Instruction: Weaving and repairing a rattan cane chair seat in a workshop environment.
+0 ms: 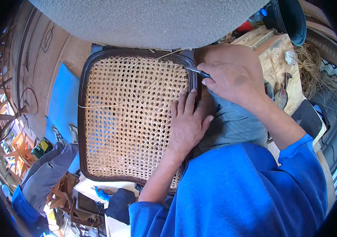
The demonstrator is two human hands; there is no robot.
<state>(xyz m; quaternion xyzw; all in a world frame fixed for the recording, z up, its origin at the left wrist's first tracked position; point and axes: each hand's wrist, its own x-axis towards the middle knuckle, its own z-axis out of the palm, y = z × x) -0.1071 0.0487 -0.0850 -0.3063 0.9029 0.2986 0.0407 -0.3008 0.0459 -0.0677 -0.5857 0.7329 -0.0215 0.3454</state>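
Note:
A woven cane panel (131, 114) in a dark wooden frame (82, 138) lies in front of me, tilted across my lap. My left hand (186, 124) rests flat near its right edge, fingers spread over the weave and the frame. In my right hand (231, 81) is a slim tool (195, 70) with a dark handle and a pointed metal shaft; whether it is an awl or a knife I cannot tell. Its tip touches the cane at the upper right corner. Loose strands stick out along the top edge, and one long strand (101, 106) crosses the left side.
Another person's legs (48, 170) and shoes are at the left, by a blue sheet (63, 102). A wooden bench (281, 55) with hand tools stands at the right, near dry fibres (310, 75) and a black bucket (289, 19). Grey fabric (148, 23) hangs across the top.

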